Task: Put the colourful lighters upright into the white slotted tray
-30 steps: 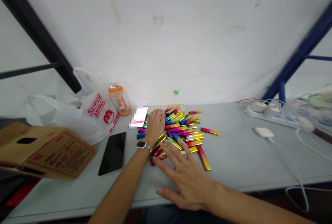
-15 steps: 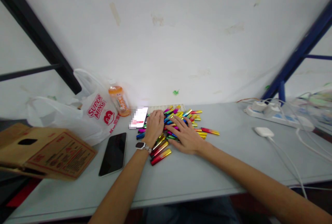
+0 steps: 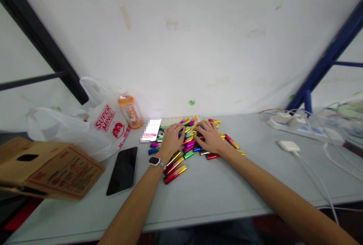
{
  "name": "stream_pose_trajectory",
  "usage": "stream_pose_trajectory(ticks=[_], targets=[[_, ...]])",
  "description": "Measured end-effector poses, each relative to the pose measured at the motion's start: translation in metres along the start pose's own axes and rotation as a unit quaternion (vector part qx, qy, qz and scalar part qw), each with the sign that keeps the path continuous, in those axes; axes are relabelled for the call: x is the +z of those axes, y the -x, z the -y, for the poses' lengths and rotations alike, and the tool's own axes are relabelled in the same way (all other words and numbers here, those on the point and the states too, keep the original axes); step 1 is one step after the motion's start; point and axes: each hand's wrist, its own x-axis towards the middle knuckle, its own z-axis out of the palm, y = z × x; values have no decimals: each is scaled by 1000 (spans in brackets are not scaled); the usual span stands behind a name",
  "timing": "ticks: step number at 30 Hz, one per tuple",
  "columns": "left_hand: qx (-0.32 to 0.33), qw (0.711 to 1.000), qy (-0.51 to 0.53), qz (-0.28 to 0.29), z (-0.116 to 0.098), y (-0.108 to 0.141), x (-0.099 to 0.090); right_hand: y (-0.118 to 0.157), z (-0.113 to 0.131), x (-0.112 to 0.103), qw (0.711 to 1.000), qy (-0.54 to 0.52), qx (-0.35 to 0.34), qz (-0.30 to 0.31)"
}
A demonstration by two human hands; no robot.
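Observation:
A heap of slim, shiny, two-tone tubes that look like lighters [image 3: 190,144], in gold, red, purple, green and blue, lies on the grey table. My left hand [image 3: 171,139], with a watch at its wrist, rests palm down on the heap's left side, fingers bent over the tubes. On the right side my right hand [image 3: 210,137] lies over other tubes with its fingers spread. Neither hand visibly grips a tube, though what is under the palms is hidden. Nearer the front, a red-and-gold tube [image 3: 175,174] lies by my left wrist.
Left of the heap are a lit phone [image 3: 151,129], a dark phone [image 3: 122,171], an orange drink bottle [image 3: 129,110], a white plastic bag [image 3: 99,131] and a cardboard box [image 3: 62,169]. A keyboard [image 3: 170,120] sits behind. A power strip [image 3: 307,128] and charger [image 3: 289,146] are at right.
My right hand has moved slightly right and away from me, its fingers shifting over the tubes. Some tubes at the right have spread out. My left hand has moved slightly right.

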Motion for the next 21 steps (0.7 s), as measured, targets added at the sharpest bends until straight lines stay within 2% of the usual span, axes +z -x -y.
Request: stream_pose_trajectory(ticks=[4,7,10,14,18,21], targets=[[-10,1000,12,-13,6,-4,-1,-13,-5,-2,999,5,42,25],[-29,999,7,-26,11,-5,-3,-34,-12,-3,996,26,58,56],[-45,998,9,-32,16,-2,-6,-64,-18,-1,993,46,46,96],[-47,998,8,-38,23,5,-9,-107,-21,6,981,68,-8,181],[6,1000,11,14,28,11,-9,-136,-17,13,958,104,-49,262],[15,999,9,46,30,11,-8,-142,-14,11,950,117,-56,285]])
